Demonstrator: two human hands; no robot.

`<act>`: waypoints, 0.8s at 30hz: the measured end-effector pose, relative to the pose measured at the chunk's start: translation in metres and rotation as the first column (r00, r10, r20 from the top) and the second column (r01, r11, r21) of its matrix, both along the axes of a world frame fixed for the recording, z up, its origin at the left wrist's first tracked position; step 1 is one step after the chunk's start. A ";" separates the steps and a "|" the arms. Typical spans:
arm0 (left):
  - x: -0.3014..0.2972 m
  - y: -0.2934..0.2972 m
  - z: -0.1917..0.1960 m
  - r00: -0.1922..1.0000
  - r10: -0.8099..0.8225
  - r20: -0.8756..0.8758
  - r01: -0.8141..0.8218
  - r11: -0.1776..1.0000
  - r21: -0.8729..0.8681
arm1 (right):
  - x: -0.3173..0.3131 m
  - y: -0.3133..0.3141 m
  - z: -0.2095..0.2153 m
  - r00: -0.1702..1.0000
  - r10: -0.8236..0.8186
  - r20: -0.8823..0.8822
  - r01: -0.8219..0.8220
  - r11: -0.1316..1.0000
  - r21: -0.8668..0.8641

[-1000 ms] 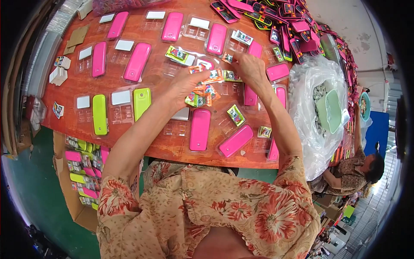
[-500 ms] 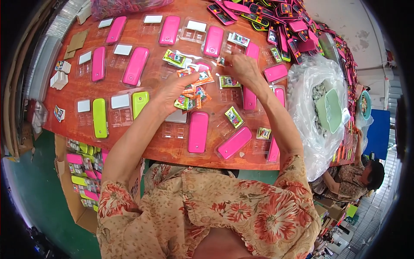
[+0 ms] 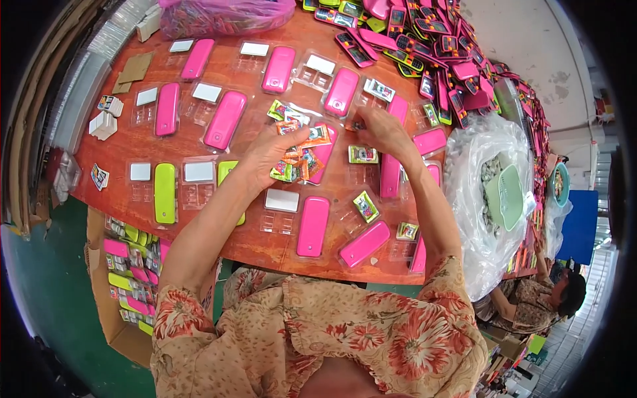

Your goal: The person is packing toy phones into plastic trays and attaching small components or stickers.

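My left hand (image 3: 269, 154) is closed around a loose bunch of small orange and green packets (image 3: 312, 137), fanned out over a pink toy phone (image 3: 324, 156). To its right, my right hand (image 3: 383, 132) is bent down with fingers pinched on a small packet (image 3: 358, 125) at a clear plastic tray; the fingers partly hide it. Clear trays with pink toy phones lie around both hands. A green packet (image 3: 363, 154) rests in the tray just below my right hand, and another green packet (image 3: 365, 206) sits in one nearer me.
Toy phones are heaped (image 3: 431, 46) at the far right. A clear bag (image 3: 464, 199) holding a green scoop (image 3: 509, 199) stands at the table's right. A pink bag (image 3: 225, 16) lies at the back. A filled carton (image 3: 119, 338) is at lower left. Another person (image 3: 531, 298) sits at right.
The whole table appears shifted down and slightly right in the view. My left hand still grips the packets; my right hand stays by the same tray, its fingers lower over it.
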State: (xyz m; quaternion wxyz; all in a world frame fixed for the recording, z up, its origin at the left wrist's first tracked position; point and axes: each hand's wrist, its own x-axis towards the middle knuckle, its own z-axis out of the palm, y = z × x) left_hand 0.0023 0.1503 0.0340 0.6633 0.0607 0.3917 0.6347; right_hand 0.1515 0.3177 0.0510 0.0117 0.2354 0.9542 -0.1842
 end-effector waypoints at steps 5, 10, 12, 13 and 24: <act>-0.010 0.002 0.001 0.998 -0.043 0.051 0.043 0.999 0.009 | -0.016 0.006 0.017 0.986 -0.022 -0.163 0.019 1.000 -0.019; -0.012 0.015 0.008 0.995 -0.090 0.045 0.089 0.996 0.013 | -0.070 0.055 -0.009 0.959 0.009 -0.283 0.024 0.993 0.112; -0.018 0.019 0.005 0.998 -0.061 0.011 0.061 0.998 0.012 | -0.092 0.066 -0.020 0.951 0.003 -0.308 0.033 0.993 0.111; -0.019 0.021 0.004 0.999 -0.045 -0.017 0.045 0.999 0.018 | -0.098 0.069 -0.022 0.945 -0.013 -0.328 0.054 0.992 0.116; -0.063 0.022 0.005 0.983 -0.159 -0.087 0.167 0.982 0.084 | -0.125 -0.010 0.027 0.911 0.293 -0.291 -0.395 0.820 -0.413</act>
